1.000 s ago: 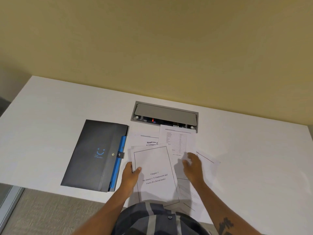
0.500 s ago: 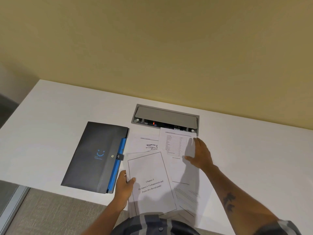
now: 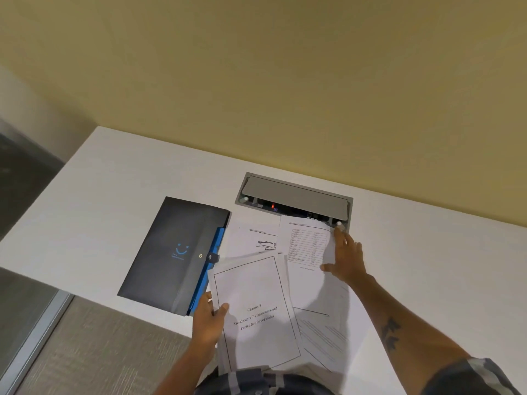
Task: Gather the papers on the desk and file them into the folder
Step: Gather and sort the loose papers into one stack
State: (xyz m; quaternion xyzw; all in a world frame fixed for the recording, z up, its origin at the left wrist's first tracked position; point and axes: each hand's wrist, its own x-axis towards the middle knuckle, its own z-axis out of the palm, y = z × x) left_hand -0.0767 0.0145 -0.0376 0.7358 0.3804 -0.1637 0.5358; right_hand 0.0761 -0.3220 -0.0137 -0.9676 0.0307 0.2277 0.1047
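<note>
The table sheet lies directly under and to the left of the right hand, whose fingers are laid flat and spread on its right edge, pressing rather than gripping. Its long axis runs away from the person toward the grey cable hatch, which its far edge overlaps. The title page is pinched at its left edge by the left hand, thumb on top. Further sheets are fanned beneath and between these two. The closed dark folder lies just left of the papers, nearer the left hand, long axis roughly parallel. The white table is otherwise bare, beside a yellow wall.
</note>
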